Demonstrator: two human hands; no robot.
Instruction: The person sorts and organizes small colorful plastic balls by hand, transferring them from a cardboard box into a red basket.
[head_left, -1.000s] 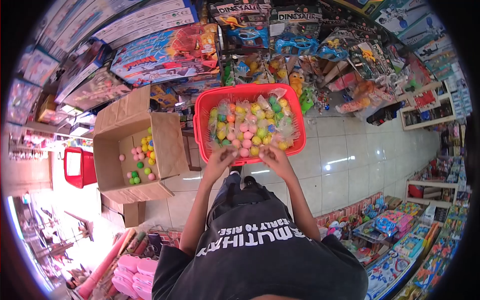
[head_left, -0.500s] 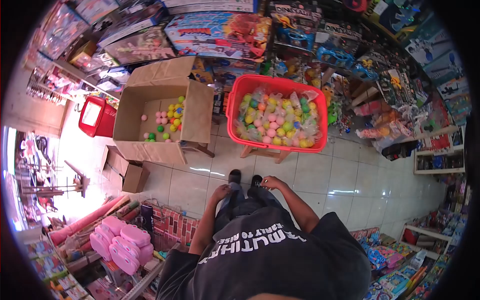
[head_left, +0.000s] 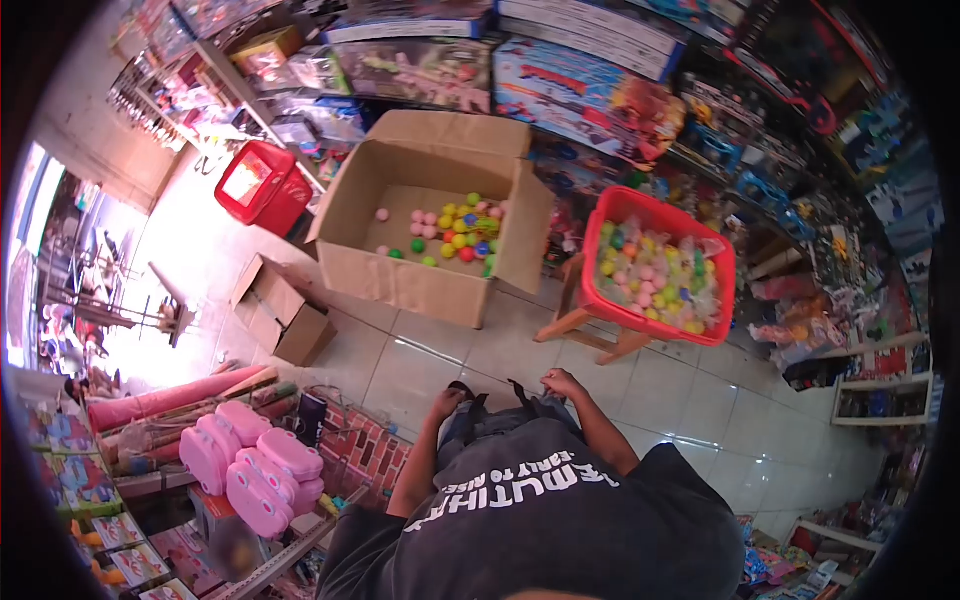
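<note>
My left hand (head_left: pixel 450 401) is low in front of my body, its fingers curled beside the dark trousers. My right hand (head_left: pixel 562 384) is on the other side, fingers bent and drawn together. What either hand grips, if anything, is too small to make out. Ahead stands an open cardboard box (head_left: pixel 400 285) with pink, yellow, green and red balls on its bottom. To its right a red basket (head_left: pixel 725 290), full of colourful balls and clear plastic bags, rests on a wooden stool (head_left: pixel 567 322). Neither hand touches the box or basket.
A smaller cardboard box (head_left: pixel 272 308) and a red container (head_left: pixel 265 188) stand left. Pink cases (head_left: pixel 262 490) and rolled sheets (head_left: pixel 165 400) are at lower left. Boxed toys (head_left: pixel 580 95) line the far side, and a white shelf (head_left: pixel 880 400) stands right.
The view has turned, so the box and basket appear further right and the basket looks tilted. Both hands remain in front of my body, slightly lower in view.
</note>
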